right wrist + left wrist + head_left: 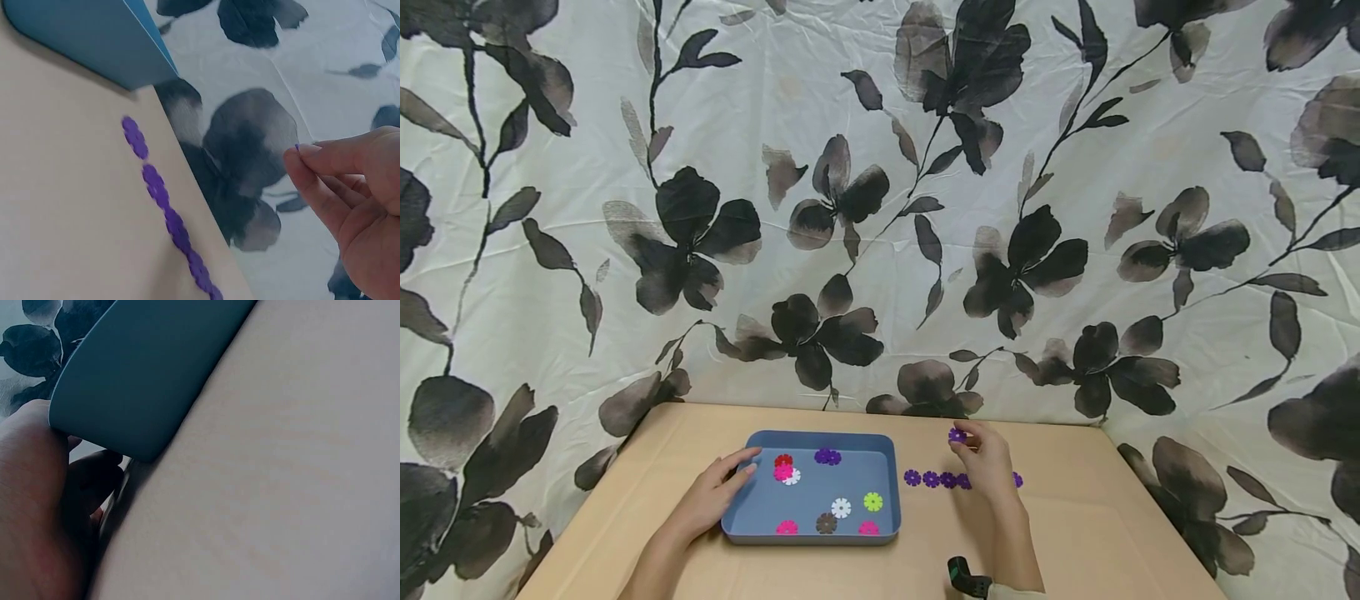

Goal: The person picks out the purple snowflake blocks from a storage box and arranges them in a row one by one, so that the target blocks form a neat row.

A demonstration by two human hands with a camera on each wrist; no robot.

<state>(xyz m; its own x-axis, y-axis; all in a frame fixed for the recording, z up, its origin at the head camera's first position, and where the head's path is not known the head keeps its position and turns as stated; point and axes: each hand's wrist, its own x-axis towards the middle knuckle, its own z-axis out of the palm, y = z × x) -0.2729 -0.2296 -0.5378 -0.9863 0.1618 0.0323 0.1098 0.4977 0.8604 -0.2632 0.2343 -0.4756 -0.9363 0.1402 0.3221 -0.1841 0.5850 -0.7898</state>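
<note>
In the head view, my right hand (987, 462) pinches a purple flower-shaped disc (957, 435) between thumb and fingertips, raised above the table. Only a sliver of that disc (297, 147) shows in the right wrist view. Below the hand runs a row of purple flower discs (931, 479), partly hidden by the hand. My left hand (715, 492) grips the left side of the blue-grey tray (737, 521), its thumb and a finger over the rim. In the left wrist view, other fingers lie in shadow against the tray's outside.
Inside the tray are purple discs (827, 457), a red disc (783, 460), white, pink and brown discs, and a yellow-green disc (873, 502). The beige table (820, 575) ends at a floral cloth (880, 208) hanging behind. A black band (967, 578) circles the right wrist.
</note>
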